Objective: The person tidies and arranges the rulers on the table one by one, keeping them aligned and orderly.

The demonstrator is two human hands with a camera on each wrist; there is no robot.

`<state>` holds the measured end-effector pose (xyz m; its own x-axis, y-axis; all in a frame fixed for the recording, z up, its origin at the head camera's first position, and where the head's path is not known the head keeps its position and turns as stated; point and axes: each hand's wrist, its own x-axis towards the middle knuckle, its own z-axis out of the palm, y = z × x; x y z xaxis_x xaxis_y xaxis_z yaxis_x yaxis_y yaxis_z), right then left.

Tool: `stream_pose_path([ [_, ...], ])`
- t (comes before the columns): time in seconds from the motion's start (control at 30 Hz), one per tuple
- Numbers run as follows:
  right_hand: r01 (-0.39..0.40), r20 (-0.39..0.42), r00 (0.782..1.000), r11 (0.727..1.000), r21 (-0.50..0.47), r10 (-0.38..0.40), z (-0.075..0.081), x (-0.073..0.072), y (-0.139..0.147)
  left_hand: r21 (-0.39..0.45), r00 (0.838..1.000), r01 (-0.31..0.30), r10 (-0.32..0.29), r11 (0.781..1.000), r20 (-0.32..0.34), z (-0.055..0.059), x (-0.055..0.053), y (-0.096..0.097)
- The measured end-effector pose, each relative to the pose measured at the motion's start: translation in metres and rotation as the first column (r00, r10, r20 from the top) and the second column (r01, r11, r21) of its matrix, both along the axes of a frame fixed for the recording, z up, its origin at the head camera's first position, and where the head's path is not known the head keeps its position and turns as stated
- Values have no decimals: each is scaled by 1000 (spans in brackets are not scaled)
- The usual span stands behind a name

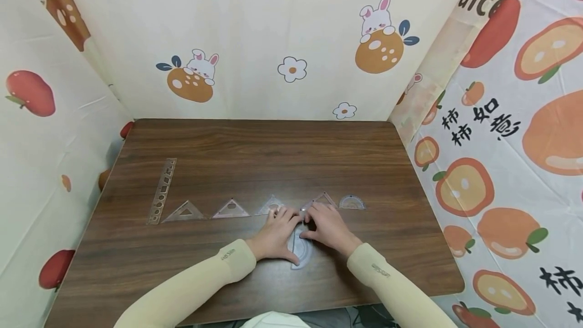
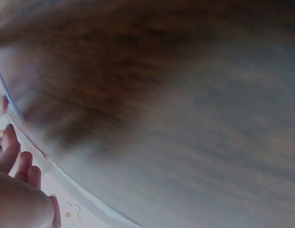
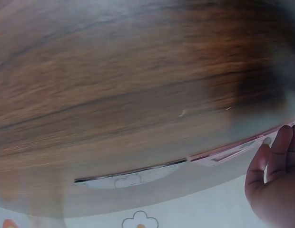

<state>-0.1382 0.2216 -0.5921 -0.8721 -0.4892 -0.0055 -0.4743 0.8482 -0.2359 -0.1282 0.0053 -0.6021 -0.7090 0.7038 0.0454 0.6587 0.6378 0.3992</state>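
Observation:
A clear half-round protractor (image 1: 302,252) lies between my hands, its straight edge toward the left. My left hand (image 1: 275,234) is spread beside it, thumb at its lower end, fingertips by the lower right corner of a bluish clear set square (image 1: 272,201). In the left wrist view, the left hand (image 2: 24,185) shows at the lower left beside a thin bluish plastic edge (image 2: 9,97). My right hand (image 1: 330,227) has its thumb at the protractor's right side. Its bent fingers touch the left end of a pinkish set square (image 1: 325,198).
Along the same row lie a clear straight ruler (image 1: 161,191), a clear set square (image 1: 185,211), a pink-edged set square (image 1: 231,209) and, at the right, a small protractor (image 1: 352,202). The brown wooden table (image 1: 255,151) meets printed cloth walls at the back and sides.

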Motion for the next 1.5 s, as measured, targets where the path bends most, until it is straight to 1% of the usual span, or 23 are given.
stream_pose_path([
  [0.23, 10, -16, 1000, 1000, 12, -10, 0, -1, -5, -6, 999, -33, 33, 999, 17, 2, 3, 3],
  [0.43, 19, -27, 999, 1000, 8, -19, 1, 0, -4, -8, 998, -49, 49, 999, 32, 1, 2, 2],
  [0.53, 30, -25, 999, 1000, -8, -31, 2, -1, -3, 5, 997, -67, 66, 998, 34, 2, -2, 0],
  [0.7, 36, -34, 999, 999, -31, -37, 7, 1, 3, 75, 994, -107, 106, 991, 14, 6, -14, -6],
  [0.83, 58, -20, 998, 997, -52, -59, 8, 11, 8, 107, 989, -147, 148, 983, -3, 10, -25, -8],
  [0.93, 88, -9, 996, 994, -57, -89, 7, 22, 11, 99, 984, -177, 178, 979, -7, 10, -31, -6],
  [1.0, 104, -9, 994, 993, -54, -105, 6, 30, 11, 97, 983, -180, 182, 979, -8, 11, -34, -4],
  [1.1, 117, -18, 993, 992, -44, -118, 6, 40, 10, 80, 985, -168, 170, 983, -23, 10, -38, -2],
  [1.2, 134, -24, 991, 990, -40, -135, 5, 48, 6, 55, 989, -145, 146, 988, -30, 10, -39, -1],
  [1.3, 155, -12, 988, 988, -24, -155, 3, 55, 2, 40, 992, -121, 122, 992, -21, 9, -39, 0],
  [1.5, 182, 9, 983, 983, 17, -182, -2, 64, -2, 55, 995, -95, 96, 994, -20, 8, -40, 0],
])
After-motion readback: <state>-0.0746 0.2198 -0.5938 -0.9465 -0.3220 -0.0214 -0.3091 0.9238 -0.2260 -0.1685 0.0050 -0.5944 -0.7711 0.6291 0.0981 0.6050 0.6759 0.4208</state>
